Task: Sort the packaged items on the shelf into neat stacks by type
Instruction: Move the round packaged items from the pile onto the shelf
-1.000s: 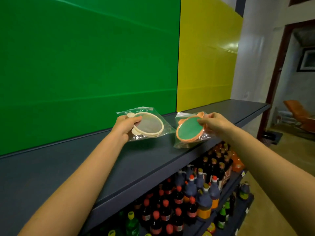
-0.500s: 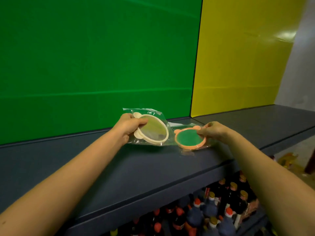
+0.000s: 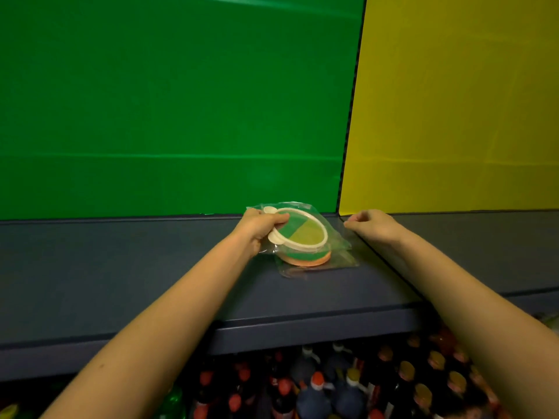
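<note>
A cream-rimmed round item in a clear bag (image 3: 302, 234) lies tilted on top of an orange-rimmed round item in its own clear bag (image 3: 308, 259), which rests flat on the dark grey shelf (image 3: 151, 267). My left hand (image 3: 260, 229) grips the cream item by its left edge, near its two ear tabs. Just to the right, my right hand (image 3: 370, 226) hovers with curled fingers and nothing in it, its fingertips close to the corner of the bags.
Behind the shelf stand a green panel (image 3: 169, 110) and a yellow panel (image 3: 453, 110). Below the shelf's front edge, several bottles with red, orange and yellow caps (image 3: 332, 388) fill a lower shelf.
My left hand has moved the cream item to the right, onto the orange one. My right hand has let go of the orange item, which now lies on the shelf.
</note>
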### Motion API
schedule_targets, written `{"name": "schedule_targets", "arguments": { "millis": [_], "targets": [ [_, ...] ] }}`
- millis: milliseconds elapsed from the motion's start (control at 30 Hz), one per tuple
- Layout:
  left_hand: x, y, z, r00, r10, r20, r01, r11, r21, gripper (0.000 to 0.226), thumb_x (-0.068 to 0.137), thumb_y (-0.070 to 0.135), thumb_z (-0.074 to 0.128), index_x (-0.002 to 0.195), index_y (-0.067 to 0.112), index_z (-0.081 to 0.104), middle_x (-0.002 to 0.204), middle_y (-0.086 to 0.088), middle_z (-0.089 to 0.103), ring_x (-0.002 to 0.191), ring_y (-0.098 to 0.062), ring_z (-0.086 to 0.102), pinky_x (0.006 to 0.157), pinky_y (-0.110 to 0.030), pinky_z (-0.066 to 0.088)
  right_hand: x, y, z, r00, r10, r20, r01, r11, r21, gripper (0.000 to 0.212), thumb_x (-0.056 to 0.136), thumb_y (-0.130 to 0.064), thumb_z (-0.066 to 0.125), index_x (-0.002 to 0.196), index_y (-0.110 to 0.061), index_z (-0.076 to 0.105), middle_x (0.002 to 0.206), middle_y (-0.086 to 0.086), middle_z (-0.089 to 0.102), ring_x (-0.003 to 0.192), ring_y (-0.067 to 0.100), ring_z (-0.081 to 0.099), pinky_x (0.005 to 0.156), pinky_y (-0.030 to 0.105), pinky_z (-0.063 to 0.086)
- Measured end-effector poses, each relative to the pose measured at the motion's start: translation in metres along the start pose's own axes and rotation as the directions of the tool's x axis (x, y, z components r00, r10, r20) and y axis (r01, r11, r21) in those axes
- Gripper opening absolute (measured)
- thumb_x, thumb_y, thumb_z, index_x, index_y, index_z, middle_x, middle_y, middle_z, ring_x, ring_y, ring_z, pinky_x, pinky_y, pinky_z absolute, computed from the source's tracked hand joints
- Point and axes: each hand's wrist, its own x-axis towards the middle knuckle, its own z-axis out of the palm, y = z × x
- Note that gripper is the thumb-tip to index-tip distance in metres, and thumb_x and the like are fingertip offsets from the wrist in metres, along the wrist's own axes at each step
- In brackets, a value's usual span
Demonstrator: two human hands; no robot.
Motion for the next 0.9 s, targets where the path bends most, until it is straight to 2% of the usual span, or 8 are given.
{"name": "schedule_targets", "arguments": {
  "millis": [33,100,167,300,400,500,633,900],
  "targets": [
    [0.003,-0.005,0.005,0.999,0.006,-0.037,-0.005,0.999,0.047,0.011,0.081,0.003,0.067,0.089,-0.001,0.06,0.057,-0.007,0.07,0.049,-0.016,0.067,0.053,-0.029,0.058,0.001,0.004,-0.004,1.0,-0.017,0.0,0.017,1.0,0.002,0.021,0.089,-0.031,0.059,0.098,-0.012,0.064,0.107,0.007,0.063,0.1,0.018,0.055,0.084,0.027,0.04],
    [0.013,-0.017,0.012,0.991,0.053,-0.123,-0.03,0.983,0.181,0.04,0.064,0.016,0.078,0.097,-0.001,0.063,0.088,-0.015,0.073,0.076,-0.025,0.07,0.075,-0.042,0.06,-0.001,0.007,-0.01,0.999,-0.045,0.004,0.045,0.999,0.025,0.026,0.09,-0.028,0.058,0.104,-0.007,0.066,0.116,0.009,0.065,0.107,0.02,0.056,0.09,0.028,0.041],
    [0.017,-0.022,0.017,0.973,0.121,-0.197,-0.05,0.942,0.331,0.058,0.05,0.026,0.079,0.102,0.004,0.065,0.106,-0.014,0.07,0.095,-0.028,0.068,0.087,-0.044,0.056,-0.004,0.007,-0.014,0.997,-0.073,0.012,0.072,0.997,0.02,0.028,0.09,-0.027,0.058,0.107,-0.007,0.065,0.119,0.009,0.064,0.109,0.021,0.056,0.091,0.028,0.041],
    [0.006,-0.018,0.028,0.916,0.281,-0.287,-0.022,0.749,0.662,0.061,0.071,0.031,0.075,0.119,0.001,0.05,0.121,-0.014,0.058,0.114,-0.031,0.055,0.094,-0.036,0.046,-0.004,0.001,-0.012,0.99,-0.141,0.012,0.141,0.99,-0.002,0.027,0.089,-0.026,0.059,0.11,-0.009,0.065,0.123,0.007,0.062,0.116,0.021,0.055,0.089,0.026,0.039],
    [0.004,-0.019,0.027,0.926,0.302,-0.225,0.007,0.582,0.813,0.063,0.076,0.041,0.068,0.121,0.002,0.05,0.13,-0.017,0.053,0.12,-0.034,0.049,0.096,-0.038,0.043,-0.005,-0.012,-0.004,0.977,-0.212,0.035,0.213,0.977,-0.015,0.028,0.089,-0.025,0.059,0.112,-0.008,0.062,0.122,0.009,0.062,0.114,0.024,0.055,0.093,0.032,0.042],
    [0.002,-0.018,0.013,0.918,0.34,-0.201,0.024,0.459,0.888,0.062,0.085,0.051,0.054,0.126,0.004,0.052,0.134,-0.017,0.052,0.125,-0.033,0.046,0.101,-0.041,0.041,-0.006,-0.031,0.007,0.948,-0.312,0.059,0.315,0.948,-0.049,0.03,0.089,-0.025,0.058,0.114,-0.01,0.061,0.123,0.008,0.062,0.114,0.024,0.055,0.094,0.033,0.043],
    [-0.016,-0.012,-0.031,0.871,0.441,-0.215,0.074,0.315,0.946,0.053,0.093,0.045,0.043,0.127,0.005,0.052,0.134,-0.015,0.054,0.124,-0.032,0.047,0.101,-0.042,0.039,-0.011,-0.065,0.029,0.894,-0.433,0.115,0.44,0.897,-0.042,0.033,0.088,-0.025,0.059,0.118,-0.012,0.06,0.127,0.006,0.061,0.119,0.024,0.055,0.1,0.033,0.04],
    [-0.1,-0.018,-0.168,0.756,0.56,-0.339,0.313,0.146,0.939,0.046,0.097,0.041,0.035,0.124,0.008,0.054,0.129,-0.01,0.059,0.121,-0.028,0.05,0.1,-0.039,0.037,-0.043,-0.167,0.124,0.729,-0.613,0.304,0.628,0.776,0.06,0.035,0.088,-0.024,0.06,0.121,-0.013,0.061,0.127,0.006,0.062,0.118,0.023,0.056,0.104,0.034,0.042]
  ]
}}
